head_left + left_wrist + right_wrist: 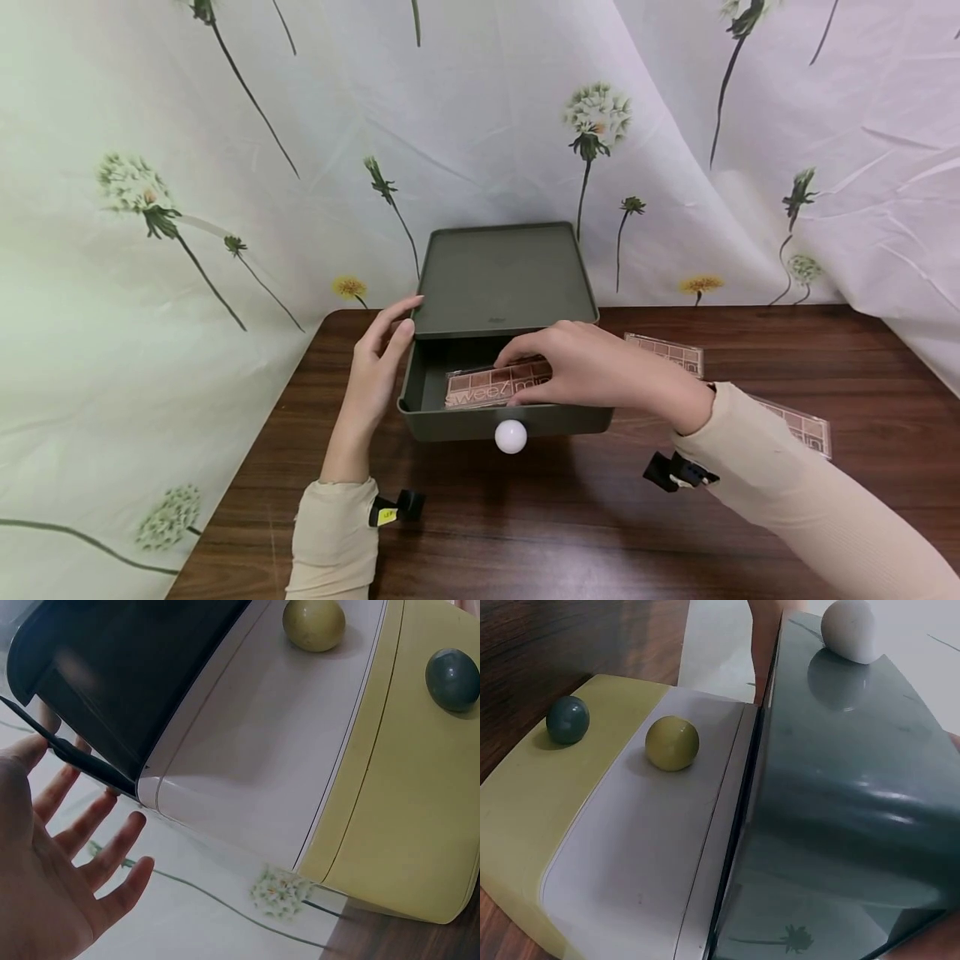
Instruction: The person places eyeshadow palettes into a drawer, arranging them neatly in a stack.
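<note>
A small dark green drawer unit (502, 275) stands on the table, its top drawer (442, 427) pulled out by a round white knob's side toward me. Inside that drawer lies an eyeshadow palette (476, 389) with "sweet" lettering, tilted against the drawer's inside. My right hand (581, 367) reaches in from the right and pinches the palette's right end between thumb and fingers. With fingers extended, my left hand (371, 367) touches the unit's left side near the top edge. In the left wrist view, the left hand's fingers (112, 847) spread beside the dark drawer.
Two more palettes lie on the wooden table to the right, one palette (675, 354) behind and another palette (813, 433) partly under the right sleeve. Below the dark drawer are a white drawer (247, 735) and a yellow drawer (397, 795). A dandelion-print cloth (487, 125) hangs behind.
</note>
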### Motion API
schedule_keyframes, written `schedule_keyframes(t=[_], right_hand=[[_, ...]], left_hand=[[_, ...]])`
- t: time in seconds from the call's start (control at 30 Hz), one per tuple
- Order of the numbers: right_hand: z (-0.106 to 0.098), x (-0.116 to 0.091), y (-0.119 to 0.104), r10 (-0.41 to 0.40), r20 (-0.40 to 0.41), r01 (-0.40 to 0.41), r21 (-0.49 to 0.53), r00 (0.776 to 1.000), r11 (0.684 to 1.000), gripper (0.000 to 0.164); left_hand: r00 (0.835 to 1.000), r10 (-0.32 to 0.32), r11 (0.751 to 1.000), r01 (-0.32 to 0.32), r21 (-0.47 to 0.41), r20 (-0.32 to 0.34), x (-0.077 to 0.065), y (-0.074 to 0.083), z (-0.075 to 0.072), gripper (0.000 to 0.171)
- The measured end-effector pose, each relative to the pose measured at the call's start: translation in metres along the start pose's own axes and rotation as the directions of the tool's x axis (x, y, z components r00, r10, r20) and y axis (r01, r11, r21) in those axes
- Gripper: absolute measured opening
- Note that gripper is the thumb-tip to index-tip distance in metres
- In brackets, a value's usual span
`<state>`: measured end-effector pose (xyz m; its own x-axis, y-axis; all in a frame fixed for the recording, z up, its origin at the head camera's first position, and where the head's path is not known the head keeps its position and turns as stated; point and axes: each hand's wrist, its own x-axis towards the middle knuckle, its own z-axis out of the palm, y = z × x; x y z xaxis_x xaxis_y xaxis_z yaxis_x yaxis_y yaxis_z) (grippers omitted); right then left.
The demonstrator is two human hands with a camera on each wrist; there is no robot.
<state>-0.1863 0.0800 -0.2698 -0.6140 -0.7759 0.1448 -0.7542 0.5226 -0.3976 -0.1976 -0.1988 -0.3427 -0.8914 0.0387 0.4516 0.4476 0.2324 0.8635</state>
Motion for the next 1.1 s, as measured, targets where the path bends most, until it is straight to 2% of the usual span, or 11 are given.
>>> schedule_keyframes(t=[0.5,0.7,0.87,1.1], right_hand=[[0.000,0.010,-0.004,0.010,0.085,-0.010,0.000,0.996,1.000,0.030],[-0.001,0.009,-0.003,0.016,0.093,-0.016,0.003,0.996,1.000,0.031],[-0.002,0.004,0.000,0.003,0.088,-0.007,0.036,0.996,0.999,0.036],[-0.012,-0.015,0.002,-0.028,0.034,0.024,0.114,0.999,0.993,0.039]], left_hand=[[1.000,0.005,1.000,-0.006,-0.005,-0.007,0.000,0.002,0.000,0.035],[1.000,0.003,1.000,-0.003,-0.004,-0.007,-0.001,0.002,0.000,0.035],[1.000,-0.002,1.000,0.002,0.005,-0.009,-0.001,0.001,0.000,0.036],[1.000,0.002,1.000,-0.002,0.005,-0.003,-0.001,0.001,0.000,0.036]])
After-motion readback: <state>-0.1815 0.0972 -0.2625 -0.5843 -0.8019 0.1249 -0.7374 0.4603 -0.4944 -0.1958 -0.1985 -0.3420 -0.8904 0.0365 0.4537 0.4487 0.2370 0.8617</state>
